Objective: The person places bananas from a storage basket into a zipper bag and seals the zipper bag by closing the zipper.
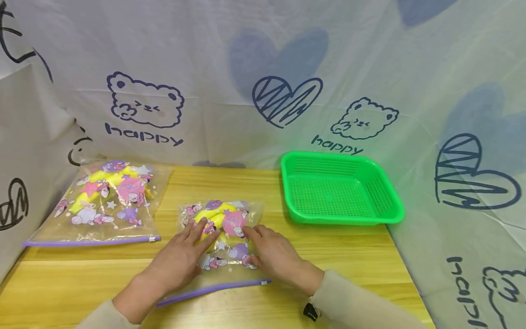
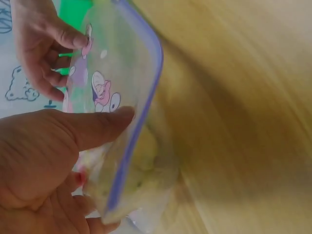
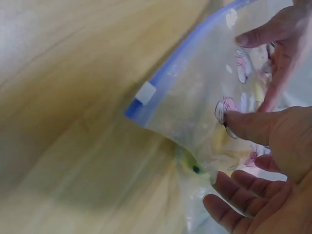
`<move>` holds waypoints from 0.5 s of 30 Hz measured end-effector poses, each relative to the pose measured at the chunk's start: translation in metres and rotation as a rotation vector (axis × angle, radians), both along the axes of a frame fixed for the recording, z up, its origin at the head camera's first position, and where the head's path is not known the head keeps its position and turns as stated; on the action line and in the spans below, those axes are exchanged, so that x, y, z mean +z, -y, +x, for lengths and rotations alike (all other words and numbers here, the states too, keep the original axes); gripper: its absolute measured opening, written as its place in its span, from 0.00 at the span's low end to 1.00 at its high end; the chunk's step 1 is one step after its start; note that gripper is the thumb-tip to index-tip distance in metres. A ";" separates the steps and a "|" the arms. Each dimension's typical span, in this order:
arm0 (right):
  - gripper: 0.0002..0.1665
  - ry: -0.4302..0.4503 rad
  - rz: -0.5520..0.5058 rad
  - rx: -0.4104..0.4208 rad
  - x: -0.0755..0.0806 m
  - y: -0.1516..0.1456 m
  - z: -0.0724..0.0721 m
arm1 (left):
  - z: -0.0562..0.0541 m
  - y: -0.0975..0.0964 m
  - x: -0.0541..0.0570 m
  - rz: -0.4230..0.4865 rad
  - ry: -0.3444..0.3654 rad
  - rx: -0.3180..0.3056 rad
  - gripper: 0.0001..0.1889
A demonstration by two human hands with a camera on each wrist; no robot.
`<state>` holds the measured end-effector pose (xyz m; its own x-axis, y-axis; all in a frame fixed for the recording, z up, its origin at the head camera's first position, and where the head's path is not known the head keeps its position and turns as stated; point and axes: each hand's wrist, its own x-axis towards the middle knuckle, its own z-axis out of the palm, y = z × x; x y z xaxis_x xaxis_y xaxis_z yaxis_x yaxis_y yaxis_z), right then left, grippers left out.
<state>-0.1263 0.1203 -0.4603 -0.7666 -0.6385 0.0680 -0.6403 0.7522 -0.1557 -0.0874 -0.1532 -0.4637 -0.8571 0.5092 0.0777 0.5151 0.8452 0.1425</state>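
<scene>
A clear zip bag (image 1: 223, 274) with pink and purple cartoon prints lies on the table, its purple slider edge towards me. Inside are curved yellow things that look like bananas (image 1: 213, 213), partly hidden by the prints. My left hand (image 1: 176, 256) rests on the bag's left part, fingers stretched over the top. From the right, my right hand (image 1: 279, 253) touches the other side with its fingers extended. The left wrist view shows the left thumb (image 2: 105, 127) lying along the bag near its purple edge. In the right wrist view, the right thumb (image 3: 251, 126) touches the printed film.
A second, larger printed zip bag (image 1: 119, 230) with similar yellow contents lies at the back left. At the back right stands a green plastic basket (image 1: 343, 220). Printed white cloth (image 1: 222, 119) hangs behind the wooden table (image 1: 86, 278) and along its sides.
</scene>
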 end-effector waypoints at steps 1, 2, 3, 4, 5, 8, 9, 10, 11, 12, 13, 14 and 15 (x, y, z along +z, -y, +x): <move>0.44 -0.002 0.001 0.000 -0.003 0.001 0.000 | 0.001 -0.001 -0.002 -0.006 -0.007 0.002 0.47; 0.43 -0.002 -0.001 0.000 -0.005 0.002 0.000 | 0.001 -0.001 -0.003 -0.014 -0.015 0.003 0.46; 0.43 -0.005 0.000 0.000 -0.008 0.003 -0.001 | 0.002 -0.001 -0.005 -0.021 -0.019 0.008 0.45; 0.42 -0.007 -0.002 0.002 -0.010 0.004 -0.001 | 0.002 -0.001 -0.006 -0.025 -0.022 0.013 0.44; 0.42 -0.008 -0.004 0.001 -0.012 0.006 -0.002 | 0.001 -0.001 -0.007 -0.031 -0.025 0.017 0.42; 0.41 -0.011 -0.004 0.001 -0.017 0.010 -0.006 | -0.003 0.000 -0.011 -0.061 -0.036 0.024 0.40; 0.41 -0.016 -0.003 0.002 -0.018 0.012 -0.008 | -0.005 0.002 -0.013 -0.074 -0.041 0.027 0.40; 0.40 -0.023 -0.007 0.004 -0.020 0.014 -0.010 | -0.007 0.003 -0.014 -0.085 -0.046 0.031 0.40; 0.39 -0.031 -0.006 0.006 -0.021 0.015 -0.013 | -0.011 0.004 -0.015 -0.100 -0.054 0.032 0.40; 0.38 -0.043 -0.005 0.010 -0.022 0.017 -0.016 | -0.014 0.006 -0.016 -0.110 -0.059 0.035 0.40; 0.37 -0.054 -0.004 0.013 -0.023 0.019 -0.019 | -0.018 0.007 -0.017 -0.117 -0.062 0.037 0.40; 0.37 -0.063 -0.003 0.014 -0.024 0.021 -0.022 | -0.022 0.009 -0.017 -0.118 -0.060 0.043 0.40; 0.36 -0.068 -0.001 0.015 -0.024 0.024 -0.026 | -0.026 0.010 -0.017 -0.117 -0.061 0.048 0.39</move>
